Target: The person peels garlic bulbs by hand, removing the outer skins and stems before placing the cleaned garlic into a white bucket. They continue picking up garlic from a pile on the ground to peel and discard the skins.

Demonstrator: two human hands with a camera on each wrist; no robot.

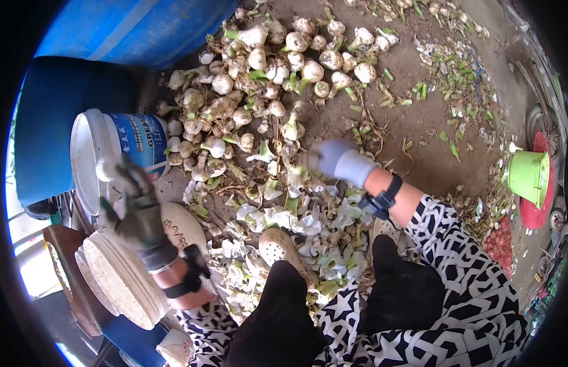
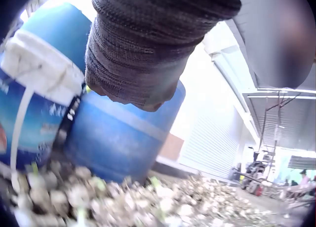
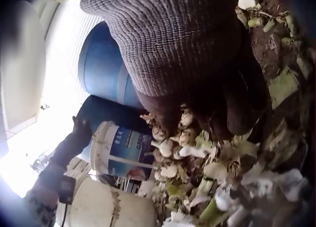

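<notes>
The left hand (image 1: 137,214), thumb spread from fingers, is beside a white bulb (image 1: 106,169) at the left bucket (image 1: 135,142); the right hand (image 1: 344,161), near the garlic pile (image 1: 223,84), is too blurred to tell.

We see one gloved left hand (image 2: 143,44), ribbed knit, uppermost; one white-rimmed tub (image 2: 42,71); one blue barrel (image 2: 121,135) nearby; pale bulbs (image 2: 133,200), heaped, below.

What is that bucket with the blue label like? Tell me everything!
The bucket is round and looks plastic, with a thick white rim and a blue label with writing. Its white handle hangs down across the label. It stands upright beside a blue barrel, with garlic bulbs heaped by its foot. The left hand is near its top. I can't tell what's inside.
</notes>
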